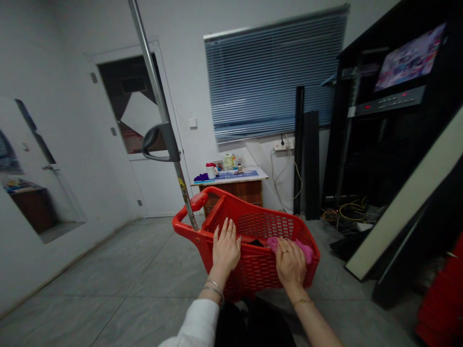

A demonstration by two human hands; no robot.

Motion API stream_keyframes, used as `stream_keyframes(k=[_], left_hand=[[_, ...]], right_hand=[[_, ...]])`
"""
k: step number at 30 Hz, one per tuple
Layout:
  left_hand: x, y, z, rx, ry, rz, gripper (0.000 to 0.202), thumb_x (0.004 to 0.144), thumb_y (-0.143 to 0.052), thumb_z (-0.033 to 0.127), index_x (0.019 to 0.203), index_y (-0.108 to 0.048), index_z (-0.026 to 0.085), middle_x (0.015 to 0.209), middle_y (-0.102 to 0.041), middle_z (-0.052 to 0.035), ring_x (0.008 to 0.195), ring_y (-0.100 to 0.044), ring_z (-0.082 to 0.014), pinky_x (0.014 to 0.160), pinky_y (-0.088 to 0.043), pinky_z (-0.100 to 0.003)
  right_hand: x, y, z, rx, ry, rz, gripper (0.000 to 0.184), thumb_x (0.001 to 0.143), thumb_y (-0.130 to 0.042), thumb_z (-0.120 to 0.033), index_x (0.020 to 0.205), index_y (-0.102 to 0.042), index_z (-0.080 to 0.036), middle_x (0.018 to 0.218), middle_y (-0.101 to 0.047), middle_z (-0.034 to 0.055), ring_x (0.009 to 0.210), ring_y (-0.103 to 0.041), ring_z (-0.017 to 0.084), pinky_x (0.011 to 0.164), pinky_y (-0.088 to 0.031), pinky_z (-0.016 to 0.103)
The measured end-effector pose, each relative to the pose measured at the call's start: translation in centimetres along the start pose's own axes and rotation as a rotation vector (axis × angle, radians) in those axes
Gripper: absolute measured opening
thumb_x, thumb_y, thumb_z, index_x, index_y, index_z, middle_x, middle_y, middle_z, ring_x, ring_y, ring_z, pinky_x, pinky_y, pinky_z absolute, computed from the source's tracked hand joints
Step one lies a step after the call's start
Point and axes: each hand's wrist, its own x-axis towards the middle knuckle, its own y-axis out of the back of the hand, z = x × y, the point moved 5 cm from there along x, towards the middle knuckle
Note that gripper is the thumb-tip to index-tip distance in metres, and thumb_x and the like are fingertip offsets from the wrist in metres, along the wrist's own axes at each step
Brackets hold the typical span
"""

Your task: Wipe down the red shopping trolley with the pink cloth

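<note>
A red plastic shopping cart (271, 224) with perforated sides stands right in front of me. My left hand (226, 245) lies on its near rim, fingers stretched out and nearly together, pointing into the basket. Farther right on the same rim, my right hand (290, 262) is closed over a pink cloth (306, 250), whose ends stick out on both sides of the fingers. Between the hands a small dark item (256, 243) shows inside the cart; its kind I cannot make out. A metal pole (154, 82) with a grey grip (162, 143) rises at the cart's handle end.
Behind the cart is a small table (231, 179) with a red-lidded white jar (211, 170) and a purple cloth (201, 177). On the right stand a black rack (387, 111) with a lit screen, loose cables (349, 212) and leaning panels (408, 202). A mirror (36, 183) hangs left.
</note>
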Motion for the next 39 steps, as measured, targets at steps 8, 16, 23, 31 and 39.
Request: stream_keyframes(k=[8, 16, 23, 31, 39], left_hand=[[-0.1, 0.1, -0.3, 0.007, -0.005, -0.006, 0.052, 0.100, -0.029, 0.038, 0.147, -0.041, 0.019, 0.155, -0.037, -0.0068, 0.149, -0.021, -0.0215, 0.120, -0.020, -0.048], [0.0, -0.2, -0.7, -0.011, 0.007, -0.013, 0.052, 0.100, -0.028, 0.039, 0.145, -0.044, 0.019, 0.155, -0.037, -0.0057, 0.149, -0.022, -0.0207, 0.121, -0.019, -0.049], [0.0, 0.1, -0.7, 0.019, 0.000, -0.018, 0.051, 0.100, -0.026, 0.037, 0.143, -0.047, 0.017, 0.155, -0.038, -0.0063, 0.148, -0.022, -0.0206, 0.120, -0.020, -0.048], [0.1, 0.0, -0.6, 0.005, 0.009, -0.013, 0.051, 0.100, -0.029, 0.035, 0.144, -0.045, 0.018, 0.155, -0.037, -0.0062, 0.148, -0.024, -0.0212, 0.120, -0.020, -0.049], [0.0, 0.3, -0.5, 0.028, 0.010, -0.014, 0.050, 0.100, -0.029, 0.036, 0.143, -0.047, 0.018, 0.154, -0.039, -0.0064, 0.148, -0.025, -0.0212, 0.119, -0.021, -0.048]], right_hand=[[0.6, -1.3, -6.2, 0.094, 0.102, -0.097, 0.033, 0.099, -0.043, -0.027, 0.117, -0.067, -0.017, 0.114, -0.072, 0.0077, 0.107, -0.061, 0.022, 0.099, -0.038, 0.037], [0.3, 0.1, -0.3, -0.008, -0.044, 0.015, 0.032, 0.098, -0.043, -0.027, 0.109, -0.070, -0.015, 0.106, -0.074, 0.0099, 0.103, -0.061, 0.024, 0.097, -0.038, 0.039], [1.3, -1.5, -7.7, 0.112, 0.033, -0.070, 0.031, 0.099, -0.043, -0.027, 0.109, -0.071, -0.017, 0.107, -0.074, 0.0086, 0.101, -0.062, 0.022, 0.098, -0.038, 0.038], [0.3, 0.5, 0.8, -0.019, -0.085, 0.039, 0.032, 0.098, -0.043, -0.028, 0.104, -0.072, -0.016, 0.104, -0.074, 0.0090, 0.102, -0.061, 0.023, 0.097, -0.038, 0.039], [0.9, -1.1, -7.3, 0.095, 0.050, -0.042, 0.031, 0.099, -0.044, -0.027, 0.115, -0.069, -0.017, 0.112, -0.072, 0.0073, 0.106, -0.060, 0.022, 0.100, -0.037, 0.038]])
